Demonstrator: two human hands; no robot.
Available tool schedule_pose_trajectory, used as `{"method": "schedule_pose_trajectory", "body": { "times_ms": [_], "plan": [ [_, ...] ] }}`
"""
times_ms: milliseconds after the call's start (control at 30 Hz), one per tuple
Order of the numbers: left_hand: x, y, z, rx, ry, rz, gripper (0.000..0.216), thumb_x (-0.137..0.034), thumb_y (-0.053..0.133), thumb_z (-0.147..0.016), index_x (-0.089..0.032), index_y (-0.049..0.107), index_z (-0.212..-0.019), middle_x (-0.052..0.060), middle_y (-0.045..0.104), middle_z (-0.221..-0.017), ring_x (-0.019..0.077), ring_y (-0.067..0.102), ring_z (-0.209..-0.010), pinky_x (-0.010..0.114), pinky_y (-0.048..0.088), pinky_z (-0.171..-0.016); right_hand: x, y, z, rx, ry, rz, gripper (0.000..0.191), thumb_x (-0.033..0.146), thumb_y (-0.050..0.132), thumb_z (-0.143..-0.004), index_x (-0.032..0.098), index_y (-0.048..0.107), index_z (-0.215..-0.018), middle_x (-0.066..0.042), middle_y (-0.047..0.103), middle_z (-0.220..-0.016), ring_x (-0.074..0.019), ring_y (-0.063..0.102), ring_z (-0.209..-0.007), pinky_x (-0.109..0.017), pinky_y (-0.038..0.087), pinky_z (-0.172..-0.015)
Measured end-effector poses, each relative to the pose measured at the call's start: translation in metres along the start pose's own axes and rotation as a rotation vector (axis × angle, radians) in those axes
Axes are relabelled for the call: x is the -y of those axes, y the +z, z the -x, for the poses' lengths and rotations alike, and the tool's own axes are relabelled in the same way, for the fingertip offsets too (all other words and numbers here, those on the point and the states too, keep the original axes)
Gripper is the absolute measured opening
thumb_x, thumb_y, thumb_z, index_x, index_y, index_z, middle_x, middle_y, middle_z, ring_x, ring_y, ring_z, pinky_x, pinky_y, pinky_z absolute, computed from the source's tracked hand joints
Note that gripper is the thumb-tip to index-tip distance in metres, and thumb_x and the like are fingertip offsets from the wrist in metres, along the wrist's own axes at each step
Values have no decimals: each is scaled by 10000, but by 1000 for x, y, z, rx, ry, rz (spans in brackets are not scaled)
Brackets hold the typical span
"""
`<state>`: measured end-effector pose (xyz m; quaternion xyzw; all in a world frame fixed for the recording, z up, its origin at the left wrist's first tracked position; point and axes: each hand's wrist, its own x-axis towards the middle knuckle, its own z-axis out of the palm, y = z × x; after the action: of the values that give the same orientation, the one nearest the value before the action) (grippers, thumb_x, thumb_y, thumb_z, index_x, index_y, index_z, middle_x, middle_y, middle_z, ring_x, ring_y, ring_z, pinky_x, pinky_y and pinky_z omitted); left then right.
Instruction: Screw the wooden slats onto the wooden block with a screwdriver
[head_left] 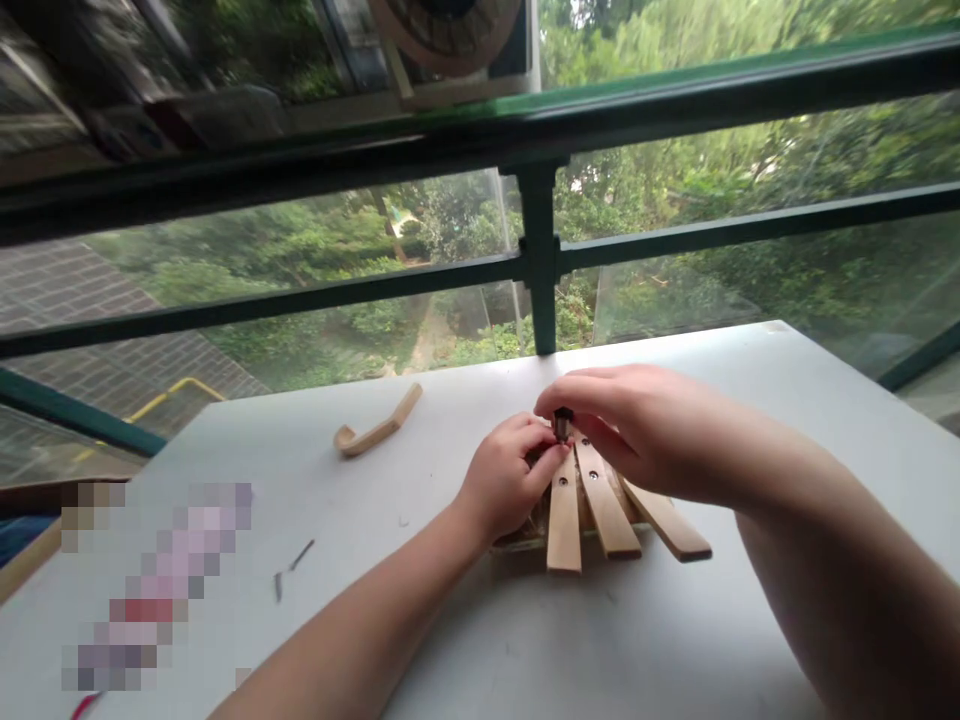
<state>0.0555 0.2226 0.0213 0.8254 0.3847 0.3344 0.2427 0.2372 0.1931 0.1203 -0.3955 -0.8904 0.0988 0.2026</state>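
The left hand (504, 480) is closed around the gathered ends of three wooden slats (564, 520) lying mid-tabletop (675, 640). The right hand (622, 420) pinches a small dark fastener (562, 422) upright just above those ends. This looks like the step of seating the fastener through the stacked ends, and any further move calls for keeping the holes lined up and the stack pressed still. The slats fan out with their free ends toward the person, long axes running near to far and the rightmost splayed right. A curved wooden piece (377, 428) lies well apart to the left.
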Motion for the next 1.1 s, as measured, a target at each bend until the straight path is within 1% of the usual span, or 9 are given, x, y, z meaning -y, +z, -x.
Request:
{"method": "schedule_pose_trajectory", "body": {
  "times_ms": [67,133,233,333,433,600,733,800,1100],
  "plan": [
    [2,1,1,-14,-16,50,188,-308,505,-878,-190,634,-809,55,635,-850,187,566,-840,327,450,-789,-1,3,-2,-23,20,28,291,112,471,-812,222,580,-1060,-28,637,-867,-145,530,-722,-251,339,-638],
    [7,2,2,-82,-72,171,217,-330,465,-897,-196,634,-873,54,640,-864,182,575,-846,321,464,-785,-1,5,-3,-50,38,58,270,137,463,-826,218,579,-1056,-37,646,-880,-154,542,-742,-256,340,-647],
    [20,2,5,-318,-214,474,289,-386,383,-925,-198,602,-941,40,623,-825,144,584,-760,281,485,-710,-2,7,-4,-60,41,80,270,135,444,-831,216,573,-1054,-40,652,-886,-161,554,-768,-259,346,-660],
    [33,0,11,-544,-275,677,271,-417,379,-916,-207,550,-929,12,588,-756,115,565,-671,249,478,-644,-1,6,-3,-64,45,96,256,133,431,-837,212,570,-1036,-40,654,-879,-163,559,-771,-260,346,-661],
    [44,-4,17,-618,-285,683,264,-410,404,-904,-197,560,-921,13,587,-764,106,565,-675,237,472,-640,1,5,-2,-63,55,106,223,150,424,-852,210,568,-1012,-34,651,-860,-159,559,-755,-259,347,-657],
    [58,2,22,-562,-325,490,223,-336,493,-855,-172,600,-962,55,634,-948,146,598,-900,277,488,-791,3,5,0,-66,47,122,206,158,438,-845,210,563,-1000,-22,638,-827,-149,541,-709,-253,335,-630],
    [61,5,22,-291,-273,444,249,-233,539,-789,-158,637,-1004,98,613,-1163,205,576,-1092,342,456,-950,3,7,0,-88,60,165,169,199,475,-838,211,566,-980,-10,624,-768,-141,524,-653,-248,317,-593],
    [60,5,23,-215,-230,431,249,-200,541,-769,-157,663,-982,100,599,-1205,226,548,-1163,365,415,-1019,2,8,-2,-106,86,198,135,224,501,-830,209,567,-947,-4,618,-736,-135,506,-615,-245,300,-564],
    [61,2,25,-138,-195,499,230,-222,550,-799,-167,695,-969,90,594,-1213,235,543,-1169,365,394,-1051,-2,12,-9,-180,194,260,129,344,600,-798,220,595,-833,12,596,-629,-124,489,-541,-240,283,-530]
  ]
}}
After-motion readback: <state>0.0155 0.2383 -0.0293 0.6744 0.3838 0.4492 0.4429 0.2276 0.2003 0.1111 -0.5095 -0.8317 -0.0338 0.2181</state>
